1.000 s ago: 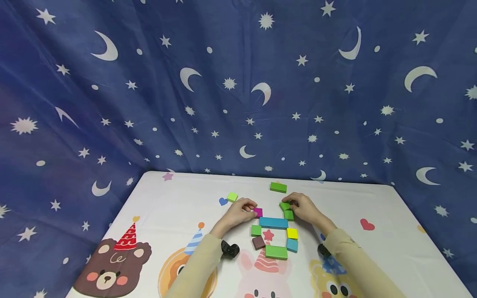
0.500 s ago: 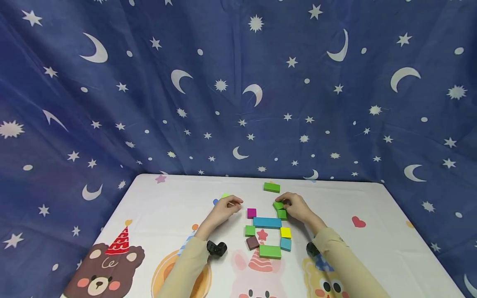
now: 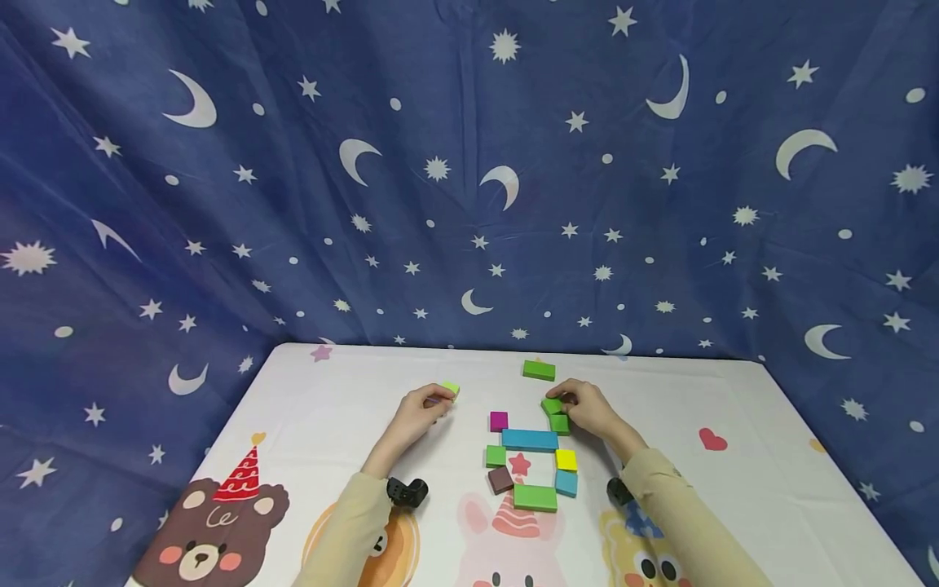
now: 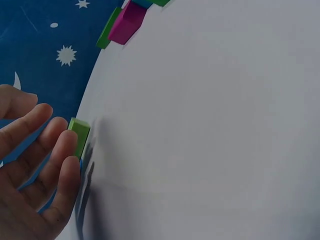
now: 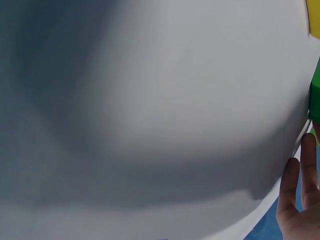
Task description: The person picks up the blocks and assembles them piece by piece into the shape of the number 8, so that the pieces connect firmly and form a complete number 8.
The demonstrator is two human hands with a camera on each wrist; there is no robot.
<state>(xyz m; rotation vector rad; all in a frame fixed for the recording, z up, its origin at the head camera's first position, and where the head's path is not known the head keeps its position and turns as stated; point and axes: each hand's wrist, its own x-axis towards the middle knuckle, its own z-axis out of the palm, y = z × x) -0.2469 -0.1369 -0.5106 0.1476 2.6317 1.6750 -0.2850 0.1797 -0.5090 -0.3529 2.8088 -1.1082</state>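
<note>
My left hand (image 3: 420,413) is right at a lime-green block (image 3: 451,388), its fingers loosely bent and partly covering it in the head view. The left wrist view shows that lime block (image 4: 80,135) beyond the fingertips, the thumb apart from it. My right hand (image 3: 589,409) pinches a green block (image 3: 552,406), its thumb and fingertips on either side. That block sits at an angle against a second green block (image 3: 559,425). In the right wrist view only part of the hand (image 5: 299,200) shows, below a green block (image 5: 315,95).
A ring of blocks lies in the middle: a long blue block (image 3: 530,440), yellow block (image 3: 566,460), small blue block (image 3: 566,483), long green block (image 3: 535,498), brown block (image 3: 501,479) and green cube (image 3: 495,456). A magenta block (image 3: 499,421) sits upper left; another green block (image 3: 539,370) lies far back.
My left hand has let go of the magenta block and moved left to the lime block. The magenta block stays beside the long blue one. My right hand keeps its place at the green block.
</note>
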